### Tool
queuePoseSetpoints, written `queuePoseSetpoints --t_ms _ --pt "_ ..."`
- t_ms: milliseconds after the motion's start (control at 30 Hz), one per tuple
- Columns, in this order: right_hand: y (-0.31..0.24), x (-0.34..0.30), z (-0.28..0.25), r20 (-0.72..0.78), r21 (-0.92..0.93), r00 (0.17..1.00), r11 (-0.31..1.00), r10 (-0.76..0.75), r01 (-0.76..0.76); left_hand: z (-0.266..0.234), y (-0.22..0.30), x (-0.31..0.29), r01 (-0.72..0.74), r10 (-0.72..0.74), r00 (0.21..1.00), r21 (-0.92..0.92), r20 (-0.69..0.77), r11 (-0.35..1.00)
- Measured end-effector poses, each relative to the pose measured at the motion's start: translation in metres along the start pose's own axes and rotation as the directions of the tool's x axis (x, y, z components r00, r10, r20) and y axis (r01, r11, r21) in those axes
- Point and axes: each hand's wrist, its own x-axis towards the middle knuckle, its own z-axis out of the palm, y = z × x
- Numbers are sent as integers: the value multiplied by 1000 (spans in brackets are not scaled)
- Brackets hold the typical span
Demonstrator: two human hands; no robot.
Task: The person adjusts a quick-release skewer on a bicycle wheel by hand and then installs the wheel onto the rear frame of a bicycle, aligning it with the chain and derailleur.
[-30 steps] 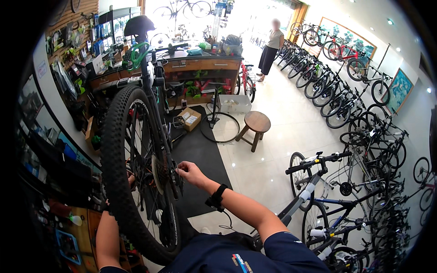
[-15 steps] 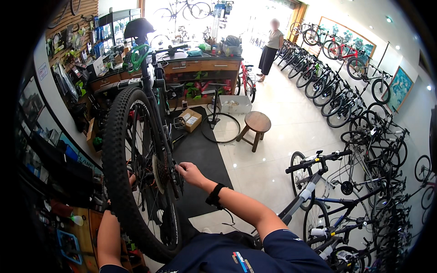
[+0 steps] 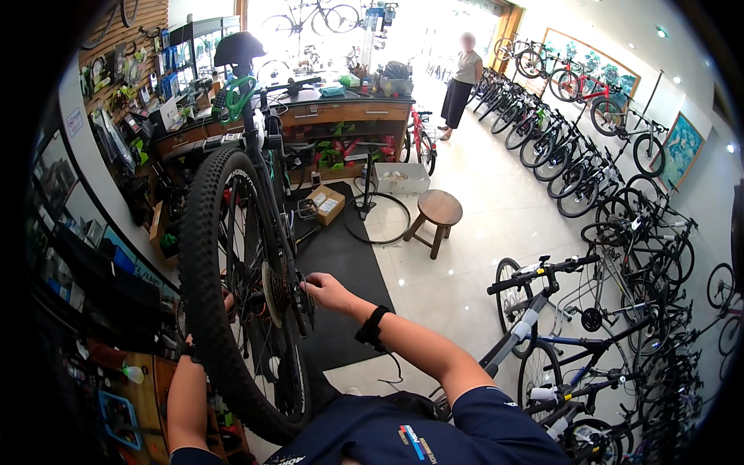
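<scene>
A mountain bike's rear wheel [image 3: 203,256] with a black knobbly tyre stands right before me, its frame leading away toward the counter. On its right side are the cassette [image 3: 275,298] and the rear derailleur [image 3: 304,310]. My right hand [image 3: 325,291] is at the axle area beside the derailleur, thumb and fingers pinched together; whatever they grip is too small to make out. My left hand [image 3: 228,301] is on the wheel's other side, partly visible through the spokes near the hub. Tyre and spokes hide most of its fingers.
A round wooden stool [image 3: 439,209], a floor pump [image 3: 366,186], a loose tyre [image 3: 395,232] and a cardboard box [image 3: 327,203] stand ahead on the right. Beyond is a wooden counter [image 3: 341,115]. Bicycles [image 3: 573,341] line the right side. A person [image 3: 463,81] stands far off.
The rear wheel has shifted slightly to the right in view. My right hand stays by the derailleur with its fingers pinched; its wrist has moved a little right. My left hand remains behind the spokes.
</scene>
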Motion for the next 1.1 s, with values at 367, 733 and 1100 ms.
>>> queuePoseSetpoints --t_ms 367,733,1100 --pt "-1 3 -1 22 -137 999 990 -31 33 11 18 -3 66 -46 988 -136 147 988" --pt "3 5 -5 -71 -64 989 990 -129 124 60 29 -23 9 52 982 321 -181 947" --pt "-1 2 -13 4 -137 1000 990 -30 31 63 31 -7 -32 121 971 391 -206 920"
